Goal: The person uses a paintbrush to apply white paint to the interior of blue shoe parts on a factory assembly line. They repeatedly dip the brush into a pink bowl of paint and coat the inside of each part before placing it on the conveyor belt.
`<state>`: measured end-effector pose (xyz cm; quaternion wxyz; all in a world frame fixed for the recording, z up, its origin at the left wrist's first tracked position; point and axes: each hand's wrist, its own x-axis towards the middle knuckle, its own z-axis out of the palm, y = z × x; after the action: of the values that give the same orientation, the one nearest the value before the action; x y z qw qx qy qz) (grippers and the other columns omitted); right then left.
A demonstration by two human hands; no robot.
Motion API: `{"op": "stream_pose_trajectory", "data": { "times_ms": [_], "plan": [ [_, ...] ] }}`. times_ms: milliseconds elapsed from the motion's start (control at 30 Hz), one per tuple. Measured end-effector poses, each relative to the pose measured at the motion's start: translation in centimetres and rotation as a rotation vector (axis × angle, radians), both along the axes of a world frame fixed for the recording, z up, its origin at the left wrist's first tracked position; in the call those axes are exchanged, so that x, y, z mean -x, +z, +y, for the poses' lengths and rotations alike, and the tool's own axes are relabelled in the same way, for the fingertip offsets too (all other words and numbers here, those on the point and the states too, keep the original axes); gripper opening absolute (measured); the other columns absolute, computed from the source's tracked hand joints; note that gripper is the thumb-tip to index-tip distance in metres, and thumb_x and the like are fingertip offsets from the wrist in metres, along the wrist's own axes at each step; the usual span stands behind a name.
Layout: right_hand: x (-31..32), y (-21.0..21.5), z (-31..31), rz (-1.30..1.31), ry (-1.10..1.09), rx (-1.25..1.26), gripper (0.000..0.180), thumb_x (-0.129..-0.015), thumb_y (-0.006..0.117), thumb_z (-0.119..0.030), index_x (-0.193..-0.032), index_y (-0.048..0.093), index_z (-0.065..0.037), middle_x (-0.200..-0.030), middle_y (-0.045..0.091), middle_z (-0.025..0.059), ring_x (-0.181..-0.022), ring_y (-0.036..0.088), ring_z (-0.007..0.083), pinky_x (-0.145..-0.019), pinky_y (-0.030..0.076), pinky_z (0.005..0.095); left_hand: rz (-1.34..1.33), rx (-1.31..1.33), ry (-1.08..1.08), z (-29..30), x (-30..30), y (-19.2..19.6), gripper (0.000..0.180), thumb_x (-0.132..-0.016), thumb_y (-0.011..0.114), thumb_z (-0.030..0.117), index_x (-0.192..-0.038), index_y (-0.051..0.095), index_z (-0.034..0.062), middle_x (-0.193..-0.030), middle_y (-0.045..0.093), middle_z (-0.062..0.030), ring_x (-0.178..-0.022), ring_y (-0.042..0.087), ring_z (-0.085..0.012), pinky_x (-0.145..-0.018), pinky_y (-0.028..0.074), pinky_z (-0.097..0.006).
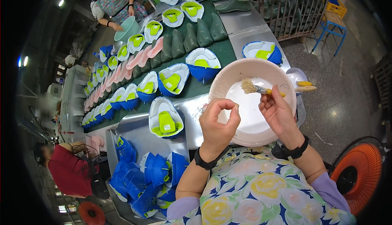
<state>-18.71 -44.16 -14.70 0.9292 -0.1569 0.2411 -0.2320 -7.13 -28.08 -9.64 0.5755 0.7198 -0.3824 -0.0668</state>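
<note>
A worker in a floral apron holds a small brush (261, 89) with a yellow handle in the right hand (279, 112), the fingers closed around the handle and the pale bristles pointing left over a wide, pinkish-white basin (228, 74) of white liquid. The left hand (218, 123) is raised just beside it above the basin's near rim, thumb and forefinger curled into a ring and pinched together on something too small to make out; both wrists wear black bands. The basin sits at the near edge of a metal tabletop (249, 27), close against the worker's body. To its left, a blue and white shoe upper with a lime-green insole (165, 121) lies on the metal surface, and more of the same stand in rows along a green belt (222, 49) that runs away to the upper left, alongside dark green shoe lasts (190, 37). Below, a metal bin holds a heap of blue shoe uppers (153, 178). A second brush (305, 86) rests just right of the basin. An orange fan (359, 172) stands at lower right, and another person in a patterned apron (116, 0) works at the far end of the belt with a pale green basin.
</note>
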Motion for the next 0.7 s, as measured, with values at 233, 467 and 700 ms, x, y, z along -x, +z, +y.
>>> {"op": "stream_pose_trajectory", "data": {
  "times_ms": [233,467,700],
  "plan": [
    [-0.1,0.7,1.0,0.006,-0.030,0.174,0.031,-0.104,0.059,-0.032,-0.113,0.060,-0.003,-0.098,0.064,0.0058,-0.087,0.063,0.0121,-0.085,0.053,0.0284,0.172,0.173,-0.019,-0.6,0.6,1.0,0.011,-0.090,0.064,-0.008,-0.099,0.062,-0.0023,-0.099,0.068,-0.0101,-0.091,0.067,-0.0149,-0.087,0.053,-0.028],
    [0.0,0.4,1.4,-0.033,-0.122,0.435,0.032,-0.105,0.057,-0.031,-0.116,0.058,-0.002,-0.102,0.066,0.0080,-0.090,0.063,0.0133,-0.087,0.052,0.0300,-0.042,0.112,0.043,-0.7,0.3,0.2,0.021,-0.083,0.073,-0.005,-0.103,0.073,0.0006,-0.092,0.073,-0.0097,-0.080,0.069,-0.0147,-0.073,0.054,-0.027],
    [-0.2,0.8,1.9,-0.017,-0.165,0.476,0.032,-0.105,0.056,-0.031,-0.116,0.057,-0.001,-0.102,0.066,0.0089,-0.090,0.064,0.0147,-0.087,0.052,0.0302,-0.030,0.018,0.051,-0.7,0.3,1.0,0.013,-0.088,0.069,-0.005,-0.100,0.072,-0.0031,-0.095,0.071,-0.0081,-0.083,0.064,-0.0125,-0.076,0.051,-0.025]
  ]
}}
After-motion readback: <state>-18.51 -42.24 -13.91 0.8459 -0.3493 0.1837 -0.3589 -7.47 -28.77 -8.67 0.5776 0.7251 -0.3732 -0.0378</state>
